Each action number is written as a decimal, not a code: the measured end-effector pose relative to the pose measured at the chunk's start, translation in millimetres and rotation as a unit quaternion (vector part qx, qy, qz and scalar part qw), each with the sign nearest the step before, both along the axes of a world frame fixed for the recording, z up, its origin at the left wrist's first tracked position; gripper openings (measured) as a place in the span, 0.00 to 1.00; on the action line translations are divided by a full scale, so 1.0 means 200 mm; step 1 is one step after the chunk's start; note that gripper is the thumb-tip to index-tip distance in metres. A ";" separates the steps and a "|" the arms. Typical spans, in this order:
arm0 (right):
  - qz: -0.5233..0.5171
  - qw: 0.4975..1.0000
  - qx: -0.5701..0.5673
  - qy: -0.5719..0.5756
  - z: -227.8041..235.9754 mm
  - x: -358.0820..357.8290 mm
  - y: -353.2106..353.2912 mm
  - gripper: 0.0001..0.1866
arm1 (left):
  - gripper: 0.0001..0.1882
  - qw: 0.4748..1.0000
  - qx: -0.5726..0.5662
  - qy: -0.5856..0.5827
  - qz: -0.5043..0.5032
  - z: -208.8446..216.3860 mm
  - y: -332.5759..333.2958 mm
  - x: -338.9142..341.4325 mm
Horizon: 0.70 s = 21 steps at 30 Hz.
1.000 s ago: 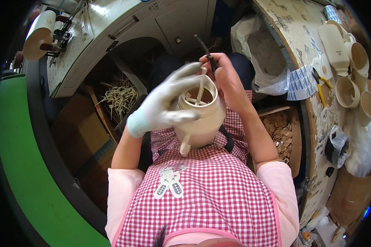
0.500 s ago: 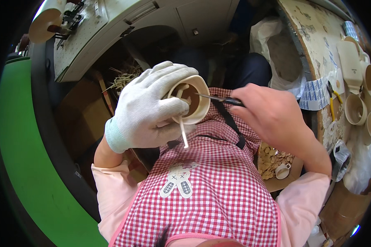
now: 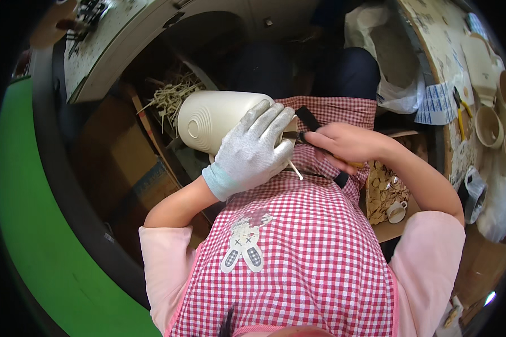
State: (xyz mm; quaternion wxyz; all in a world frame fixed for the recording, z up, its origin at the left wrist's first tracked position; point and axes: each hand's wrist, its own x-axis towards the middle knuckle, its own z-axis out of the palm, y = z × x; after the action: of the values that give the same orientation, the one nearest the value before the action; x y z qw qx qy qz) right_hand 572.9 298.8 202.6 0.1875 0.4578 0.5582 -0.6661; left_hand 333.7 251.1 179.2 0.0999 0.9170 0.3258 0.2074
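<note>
Mid-frame, the left grip point(image 3: 250, 149) clamps a cream vessel point(image 3: 208, 115), the right grip point(image 3: 343, 143) a dark tool point(image 3: 301, 136); upper right, a blue-printed sheet point(image 3: 436, 105), lettering illegible.

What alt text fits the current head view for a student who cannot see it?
A person's gloved left hand holds a cream-coloured container tipped on its side, while the bare right hand holds a dark tool at its open end. Yellow-handled pliers lie on a worn bench to the right.
</note>
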 end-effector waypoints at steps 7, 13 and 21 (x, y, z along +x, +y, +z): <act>-0.060 0.934 -0.345 0.074 -0.20 -0.05 -0.07 0.26 | 0.10 0.999 0.045 0.008 -0.028 -0.07 -0.09 0.00; -0.116 0.906 -0.379 0.148 -0.14 -0.22 0.02 0.25 | 0.14 0.993 -0.033 -0.010 0.114 -0.10 -0.10 -0.15; -0.073 0.643 0.754 -0.109 0.07 0.70 0.29 0.16 | 0.32 0.823 0.250 -0.124 0.494 0.04 0.21 -0.68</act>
State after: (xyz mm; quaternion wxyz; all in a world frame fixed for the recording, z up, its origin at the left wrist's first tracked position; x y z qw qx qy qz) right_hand 713.6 357.0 217.4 -0.2127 0.5490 0.8078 0.0287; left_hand 197.3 292.5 186.3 -0.2087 0.5932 0.6573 0.4154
